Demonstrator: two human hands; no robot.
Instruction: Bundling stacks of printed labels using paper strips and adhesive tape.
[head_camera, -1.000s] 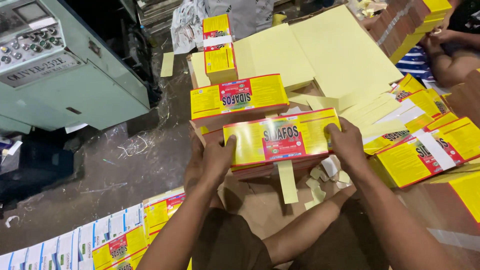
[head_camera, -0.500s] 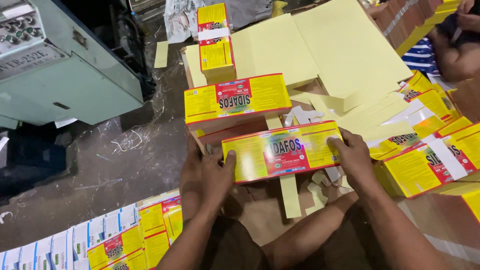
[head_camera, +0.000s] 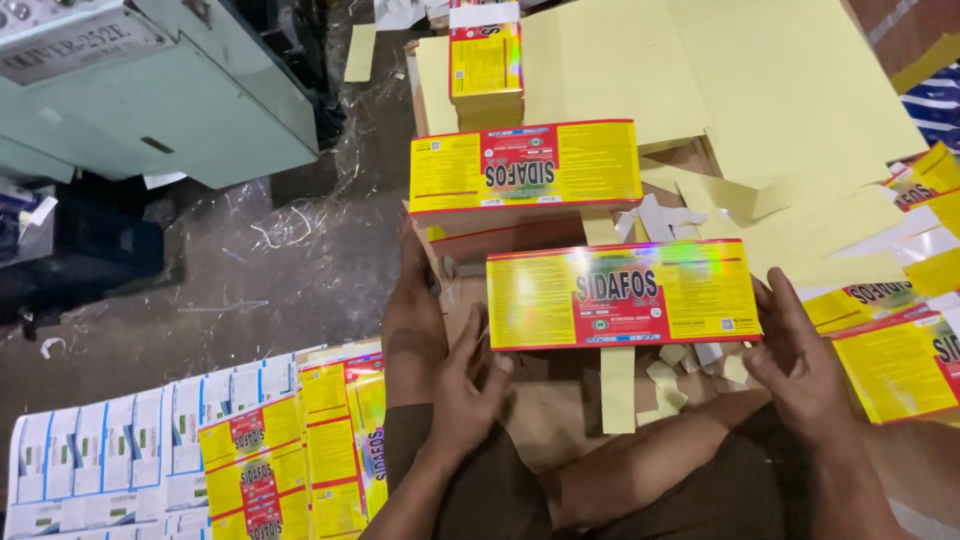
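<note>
— Hands first: what are they doing?

— Left hand (head_camera: 470, 385) sits at the near left end of the stack of yellow-and-red printed labels (head_camera: 622, 293), palm against its short edge, fingers loosely curled rather than clamped. Right hand (head_camera: 800, 365) mirrors it at the right end, fingers spread wide along that edge. Together they hold the stack pressed between them.

— Why from the ends?

— My guess is that pushing in from both short edges squares the sheets so they line up flush. Gripping from above would hide the edges.

— Where does it lie?

— Near the middle, just in front of the person's lap, above brown cardboard (head_camera: 540, 420) littered with yellow paper offcuts (head_camera: 618, 390).

— And its direction?

— Long axis runs left to right, tilted very slightly, printed face up, lettering upright toward the wearer.

— What surrounds it, left to right?

— Far left, a pale green machine (head_camera: 150, 90). Near left, sheets of uncut labels (head_camera: 290, 460) on the floor. Just beyond the held stack, a second label stack (head_camera: 525, 168), also lying crosswise, print reversed. Farther off, a smaller upright bundle (head_camera: 485, 62). Plain yellow sheets (head_camera: 780, 90) spread far right, with more printed labels (head_camera: 900, 365) at the right edge.
</note>
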